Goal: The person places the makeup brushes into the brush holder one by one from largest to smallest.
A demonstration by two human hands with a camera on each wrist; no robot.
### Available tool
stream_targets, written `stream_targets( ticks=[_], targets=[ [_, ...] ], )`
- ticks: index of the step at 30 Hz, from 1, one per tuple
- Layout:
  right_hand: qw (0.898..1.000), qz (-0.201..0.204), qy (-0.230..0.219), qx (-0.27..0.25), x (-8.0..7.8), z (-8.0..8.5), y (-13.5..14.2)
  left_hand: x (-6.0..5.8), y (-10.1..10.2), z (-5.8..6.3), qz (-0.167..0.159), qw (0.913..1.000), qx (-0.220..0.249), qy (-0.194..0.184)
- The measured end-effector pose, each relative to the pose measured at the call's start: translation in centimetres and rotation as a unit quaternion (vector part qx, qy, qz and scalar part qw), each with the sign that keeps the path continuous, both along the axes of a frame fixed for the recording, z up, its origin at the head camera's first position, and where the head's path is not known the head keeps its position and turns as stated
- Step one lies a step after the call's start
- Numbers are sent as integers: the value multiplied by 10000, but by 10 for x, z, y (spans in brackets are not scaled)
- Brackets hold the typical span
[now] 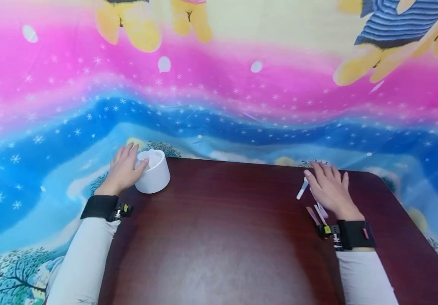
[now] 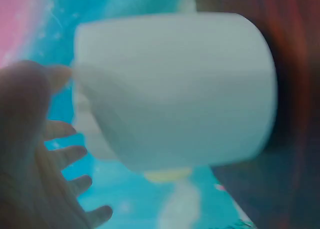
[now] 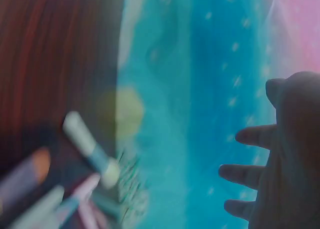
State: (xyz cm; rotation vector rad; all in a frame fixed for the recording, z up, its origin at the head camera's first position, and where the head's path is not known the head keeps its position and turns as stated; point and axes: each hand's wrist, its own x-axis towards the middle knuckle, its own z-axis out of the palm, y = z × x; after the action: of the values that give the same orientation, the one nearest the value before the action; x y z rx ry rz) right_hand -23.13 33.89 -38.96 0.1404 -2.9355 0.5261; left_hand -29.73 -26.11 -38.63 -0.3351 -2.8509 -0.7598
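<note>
At the table's far left stands a white round container (image 1: 152, 176), with something pale visible inside its open top. My left hand (image 1: 124, 169) is beside it, fingers spread, the thumb at the rim; whether it touches, I cannot tell. In the left wrist view the white container (image 2: 175, 94) fills the middle, and the left hand (image 2: 30, 154) lies left of it. Over on the right, my right hand (image 1: 329, 188) hovers with extended fingers above several slim pen-like sticks (image 1: 301, 189). In the right wrist view one white and blue stick (image 3: 90, 146) lies apart from a blurred cluster; the right hand (image 3: 285, 159) holds nothing.
The dark reddish-brown table (image 1: 219, 228) has a rounded far right corner. A colourful printed cloth (image 1: 219, 93) hangs behind the table and continues along its left and right sides. Each wrist wears a black band (image 1: 102, 207) with a small camera.
</note>
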Motion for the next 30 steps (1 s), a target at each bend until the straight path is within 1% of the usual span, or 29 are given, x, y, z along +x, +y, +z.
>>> stream_targets(
  ticks=[2,6,10,13,15,20,23,26,30],
  targets=[
    [9998,-134,-126,67,-5,-2,17,2,-10,-7,-102,9992,355,-143],
    [9981,-401,-401,231,-24,-9,48,3,-22,-18,-306,9935,1010,-436],
    [9950,-613,-727,290,-43,-19,74,2,-26,-27,-379,9853,1481,-766],
    [9922,-764,-978,132,-54,-26,86,-1,-26,-31,-364,9793,1785,-885],
    [9911,-857,-1017,31,-58,-29,92,-3,-24,-32,-377,9758,1933,-946],
    [9886,-954,-1158,-147,-71,-38,93,-6,-25,-33,-343,9714,2067,-1115],
    [9865,-1051,-1246,-128,-77,-43,92,-8,-26,-34,-236,9657,2283,-1214],
    [9860,-1129,-1224,-71,-81,-47,90,-11,-24,-35,-82,9580,2610,-1184],
    [9850,-1189,-1247,-80,-85,-51,91,-15,-16,-37,14,9525,2848,-1074]
  ],
)
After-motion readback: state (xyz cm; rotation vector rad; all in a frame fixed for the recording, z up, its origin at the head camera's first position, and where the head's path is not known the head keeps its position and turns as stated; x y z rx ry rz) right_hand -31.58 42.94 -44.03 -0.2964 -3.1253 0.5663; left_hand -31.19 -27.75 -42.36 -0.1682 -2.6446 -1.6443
